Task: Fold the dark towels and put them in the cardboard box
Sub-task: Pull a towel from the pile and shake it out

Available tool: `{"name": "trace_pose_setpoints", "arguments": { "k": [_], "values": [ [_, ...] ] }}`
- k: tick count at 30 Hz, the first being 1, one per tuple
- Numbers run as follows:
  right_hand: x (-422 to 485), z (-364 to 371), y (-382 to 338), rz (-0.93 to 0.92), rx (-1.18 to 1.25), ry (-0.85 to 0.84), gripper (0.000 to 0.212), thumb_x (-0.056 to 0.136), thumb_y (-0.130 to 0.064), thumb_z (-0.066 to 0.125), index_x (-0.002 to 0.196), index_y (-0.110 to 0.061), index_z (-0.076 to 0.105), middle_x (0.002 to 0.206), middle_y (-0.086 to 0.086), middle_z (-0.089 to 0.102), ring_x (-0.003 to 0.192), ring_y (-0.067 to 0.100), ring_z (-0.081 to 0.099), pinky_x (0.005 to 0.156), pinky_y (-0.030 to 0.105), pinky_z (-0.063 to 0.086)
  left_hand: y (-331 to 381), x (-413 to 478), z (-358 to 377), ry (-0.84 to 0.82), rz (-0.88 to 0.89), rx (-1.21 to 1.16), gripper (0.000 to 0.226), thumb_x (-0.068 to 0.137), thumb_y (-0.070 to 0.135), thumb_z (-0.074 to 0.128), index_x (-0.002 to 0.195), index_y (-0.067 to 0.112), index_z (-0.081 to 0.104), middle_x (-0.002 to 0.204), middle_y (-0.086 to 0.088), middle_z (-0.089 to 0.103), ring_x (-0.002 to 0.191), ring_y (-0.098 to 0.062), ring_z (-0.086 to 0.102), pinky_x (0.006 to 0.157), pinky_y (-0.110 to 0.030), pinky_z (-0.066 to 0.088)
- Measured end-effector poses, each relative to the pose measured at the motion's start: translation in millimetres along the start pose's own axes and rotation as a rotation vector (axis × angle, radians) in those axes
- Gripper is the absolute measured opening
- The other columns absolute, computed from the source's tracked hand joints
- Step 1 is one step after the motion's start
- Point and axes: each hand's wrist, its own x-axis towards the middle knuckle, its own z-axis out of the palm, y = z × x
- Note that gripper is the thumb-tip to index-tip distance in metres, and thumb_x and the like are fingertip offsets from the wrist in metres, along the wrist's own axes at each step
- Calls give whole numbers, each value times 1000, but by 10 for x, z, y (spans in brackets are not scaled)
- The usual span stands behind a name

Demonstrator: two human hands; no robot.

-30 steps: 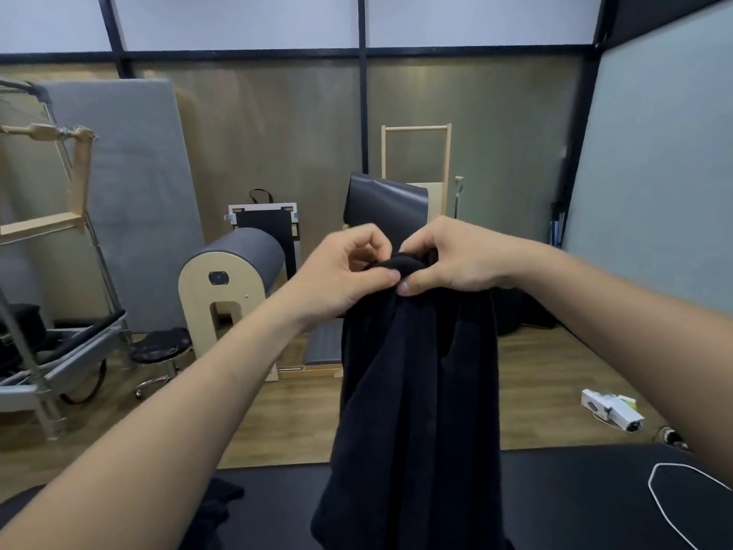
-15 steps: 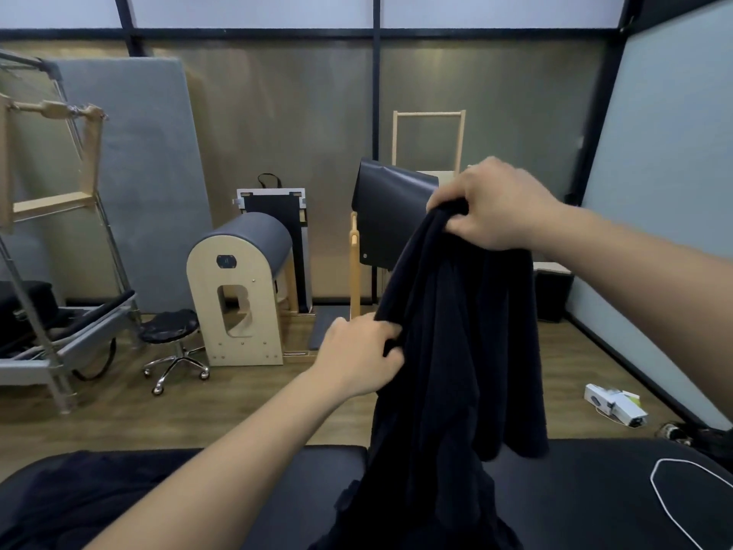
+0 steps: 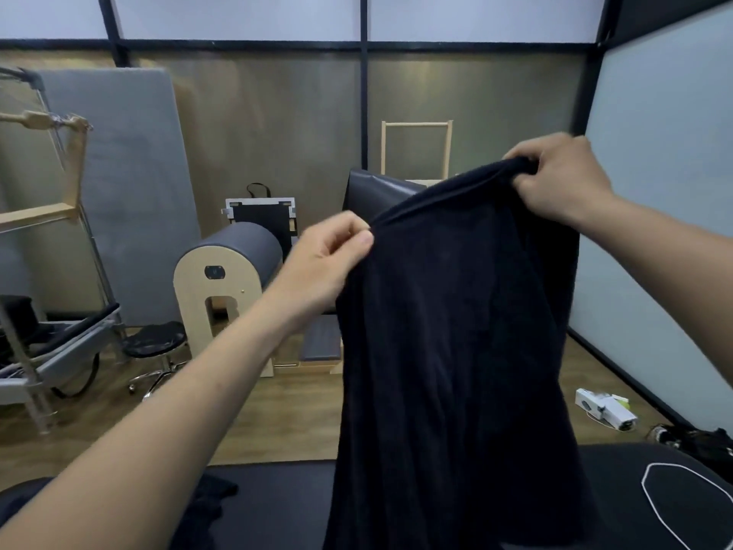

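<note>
Above the black table (image 3: pixel 277 506) a dark towel (image 3: pixel 456 331) hangs spread: left hand (image 3: pixel 321 267) pinches one top corner, right hand (image 3: pixel 563 180) grips the other, higher. Opening-out step, I judge; next, level the edge and fold. No cardboard box shows; an arched barrel (image 3: pixel 230 271) stands beyond

The dark towel (image 3: pixel 456 331), from centre toward three o'clock, is matt black cloth with a soft, fuzzy nap. At six o'clock the table (image 3: pixel 277 502) has a smooth black padded cover with a dull sheen. The floor (image 3: pixel 277 422) is satin wood plank. At nine o'clock the barrel (image 3: pixel 230 279) has pale, smooth wood sides and a smooth grey padded top. The frame (image 3: pixel 69 361) farther out is dull grey metal.
</note>
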Motion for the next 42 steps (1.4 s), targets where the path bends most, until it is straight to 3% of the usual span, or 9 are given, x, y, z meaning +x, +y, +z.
{"name": "trace_pose_setpoints", "arguments": {
  "k": [4, 9, 13, 20, 24, 28, 33, 39, 42],
  "values": [
    [-13, 97, -8, 37, -5, -88, 26, 78, -31, 56, 99, -35, 70, 98, 5, 71, 96, 34, 63, 86, 44, 55, -72, 167, -102, 188, 12, 32, 29, 104, 25, 42, 76, 19, 49, 78, 0, 49, 75, -11, 41, 69, -31, 35],
    [-134, 155, 36, 2, -95, -27, 28, 82, -22, 56, 104, -33, 70, 106, 9, 71, 102, 39, 60, 84, 43, 52, -369, -238, 138, -228, -196, 100, 29, 105, 28, 42, 80, 20, 56, 73, 12, 54, 70, -2, 49, 69, -25, 39],
    [-64, 124, -151, -41, -8, 50, 36, 78, -21, 52, 107, -29, 71, 112, 8, 71, 109, 39, 58, 92, 43, 51, -481, -330, 313, -421, -110, 230, 4, 94, 30, 64, 94, 33, 62, 94, 17, 65, 90, 0, 60, 82, -23, 47],
    [95, -9, -489, -124, 20, 107, 40, 74, -22, 48, 107, -30, 71, 104, 5, 72, 101, 35, 62, 88, 43, 54, -798, -527, 507, 25, -100, 485, 18, 90, 27, 66, 99, 38, 56, 110, 13, 53, 106, -18, 56, 96, -48, 47],
    [93, 28, -571, -117, 54, 103, 39, 75, -21, 49, 105, -30, 72, 105, 4, 72, 101, 35, 62, 88, 42, 54, -851, -736, 717, -102, -192, 347, 17, 90, 30, 67, 106, 33, 66, 120, 8, 55, 114, -13, 53, 103, -39, 45],
    [67, 67, -653, -148, 47, 68, 34, 78, -19, 51, 103, -29, 72, 99, 5, 71, 96, 34, 62, 81, 38, 53, -915, -999, 971, -236, -350, 267, 52, 83, 40, 73, 130, 23, 61, 135, 7, 49, 126, -8, 46, 112, -32, 38],
    [79, 72, -706, -138, -1, 61, 35, 81, -17, 52, 106, -29, 72, 104, 7, 70, 100, 38, 60, 83, 38, 51, -794, -1215, 1161, 57, -414, 204, 35, 75, 54, 76, 99, 36, 59, 113, 20, 42, 107, 10, 43, 78, -3, 37],
    [44, 79, -683, -125, -32, 34, 35, 80, -16, 51, 105, -29, 72, 104, 7, 70, 99, 38, 61, 83, 42, 53, -850, -1191, 1281, 68, -621, 371, 61, 69, 71, 70, 112, 29, 59, 111, 17, 47, 104, -10, 54, 78, -25, 46],
    [33, 74, -654, -125, -45, 31, 35, 80, -15, 51, 105, -28, 72, 103, 6, 70, 98, 37, 61, 79, 38, 51, -958, -1124, 1336, 85, -631, 385, 42, 81, 58, 67, 107, 26, 60, 110, 13, 48, 100, -13, 57, 82, -33, 52]
  ]
}}
